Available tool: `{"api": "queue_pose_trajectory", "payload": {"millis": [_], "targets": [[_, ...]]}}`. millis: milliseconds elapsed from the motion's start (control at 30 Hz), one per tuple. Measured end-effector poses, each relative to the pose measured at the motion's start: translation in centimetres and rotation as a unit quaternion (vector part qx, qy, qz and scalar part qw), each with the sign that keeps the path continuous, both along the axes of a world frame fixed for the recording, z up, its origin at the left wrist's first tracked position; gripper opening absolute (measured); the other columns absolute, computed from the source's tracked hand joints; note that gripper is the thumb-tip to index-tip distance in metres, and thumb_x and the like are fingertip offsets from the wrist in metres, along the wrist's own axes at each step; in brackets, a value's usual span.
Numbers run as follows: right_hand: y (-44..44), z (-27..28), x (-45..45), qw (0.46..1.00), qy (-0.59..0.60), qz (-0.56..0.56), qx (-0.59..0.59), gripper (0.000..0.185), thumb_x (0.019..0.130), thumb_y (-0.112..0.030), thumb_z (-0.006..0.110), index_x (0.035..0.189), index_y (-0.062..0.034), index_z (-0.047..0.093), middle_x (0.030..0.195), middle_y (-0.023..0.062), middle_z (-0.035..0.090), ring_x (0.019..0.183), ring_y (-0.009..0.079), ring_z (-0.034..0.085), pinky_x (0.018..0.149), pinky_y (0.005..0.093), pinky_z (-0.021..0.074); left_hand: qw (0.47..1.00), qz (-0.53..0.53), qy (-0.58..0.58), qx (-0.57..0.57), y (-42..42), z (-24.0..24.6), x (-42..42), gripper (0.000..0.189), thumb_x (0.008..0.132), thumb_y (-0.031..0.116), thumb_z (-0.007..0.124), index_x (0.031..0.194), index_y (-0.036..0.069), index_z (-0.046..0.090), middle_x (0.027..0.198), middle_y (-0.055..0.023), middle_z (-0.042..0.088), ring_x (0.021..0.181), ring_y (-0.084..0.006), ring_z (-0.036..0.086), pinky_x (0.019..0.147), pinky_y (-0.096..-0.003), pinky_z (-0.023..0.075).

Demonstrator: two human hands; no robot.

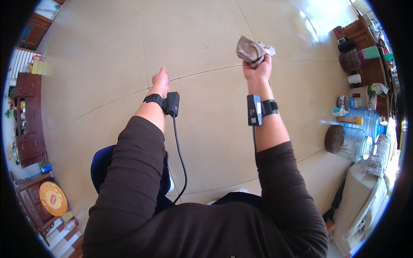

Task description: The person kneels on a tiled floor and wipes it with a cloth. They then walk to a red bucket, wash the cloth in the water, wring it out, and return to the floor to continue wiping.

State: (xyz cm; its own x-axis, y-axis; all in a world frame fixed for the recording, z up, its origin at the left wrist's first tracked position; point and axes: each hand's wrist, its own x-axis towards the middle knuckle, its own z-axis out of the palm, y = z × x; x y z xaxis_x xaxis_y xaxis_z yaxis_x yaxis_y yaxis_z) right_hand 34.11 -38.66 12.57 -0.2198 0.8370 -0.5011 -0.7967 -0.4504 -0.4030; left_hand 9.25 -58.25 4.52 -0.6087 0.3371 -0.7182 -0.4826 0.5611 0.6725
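My right hand (258,69) is closed on a crumpled beige-brown cloth (251,51), which sticks out beyond the fingers above the tiled floor (206,106). Level with it on the left, my left hand (160,79) reaches forward over the floor and touches nothing. Its fingers are partly hidden and slightly blurred, so how far they are apart does not show. Each wrist wears a black strap with a small black box and a cable.
Along the right side stand a large glass jar (350,143), a blue water bottle (371,121), smaller bottles and a cloth-covered seat (355,190). Dark red wooden cabinets (30,122) line the left, with a round golden plate (53,198) near the lower left.
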Motion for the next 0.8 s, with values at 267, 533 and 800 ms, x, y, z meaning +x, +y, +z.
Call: {"api": "queue_pose_trajectory", "payload": {"millis": [267, 533, 800], "targets": [[7.5, -8.4, 4.8, 0.882, -0.464, 0.087, 0.017, 0.028, 0.082, -0.019, 0.056, 0.109, -0.0124, 0.055, 0.092, 0.0029, 0.060, 0.077, 0.0175, 0.057, 0.055, 0.0312, 0.0466, 0.684, -0.544, 0.384, -0.298, 1.6, -2.4, 2.8, 0.095, 0.067, 0.054, 0.069, 0.141, 0.017, 0.023, 0.148, -0.0084, 0.016, 0.137, -0.0289, 0.012, 0.106, -0.0538, 0.0202], [13.7, -14.2, 4.4, 0.524, -0.791, 0.250, 0.193, 0.069, 0.072, -0.028, 0.067, 0.133, -0.0116, 0.040, 0.116, 0.0186, 0.056, 0.098, 0.0293, 0.058, 0.076, 0.0372, 0.0495, 0.687, -0.590, 0.225, -0.358, 3.6, -2.0, 5.0, 0.127, 0.060, 0.041, 0.081, 0.143, 0.021, -0.013, 0.150, -0.0088, -0.016, 0.138, -0.0350, -0.008, 0.105, -0.0593, 0.0175], [9.6, -16.8, -1.9, 0.279, -0.890, 0.282, 0.224, 0.057, 0.079, -0.030, 0.056, 0.134, -0.0243, 0.040, 0.136, 0.0200, 0.038, 0.115, 0.0405, 0.047, 0.098, 0.0437, 0.0389, 0.694, -0.589, 0.226, -0.347, 3.5, -2.3, 4.9, 0.127, 0.059, 0.040, 0.082, 0.144, 0.021, -0.010, 0.150, -0.0096, -0.015, 0.137, -0.0367, -0.009, 0.104, -0.0601, 0.0214]]}}
